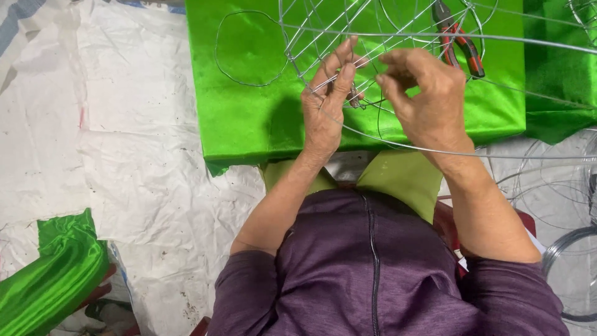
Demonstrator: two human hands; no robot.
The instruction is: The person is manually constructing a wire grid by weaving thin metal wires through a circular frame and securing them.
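Left hand: the left hand (324, 106) is raised with fingers stretched up and loosely curled round the bars of the wire frame (373, 37); thumb and forefinger pinch a thin wire at the frame's near edge.
Right hand: the right hand (423, 99) sits just right of the left, fingers bent inward and nearly closed, pinching the same thin wire where the two hands meet.
Wire frame: a silver grid of straight and curved wires, held over the green satin cloth (249, 106), at the far middle of the scene; one long wire runs off to the right edge.
Wire loop: a loose wire loop (219, 59) lies on the cloth, left of the frame and apart from the hands.
Pliers: pliers (459, 40) with red and black handles lie on the cloth behind the frame, far right of the right hand, untouched.
Cloth roll: a folded green cloth roll (53, 274) lies near left, well apart from the hands.
Wire coils: wire coils (569, 249) lie at the near right.
Ground cover: a crumpled white sheet (112, 137) spreads under everything.
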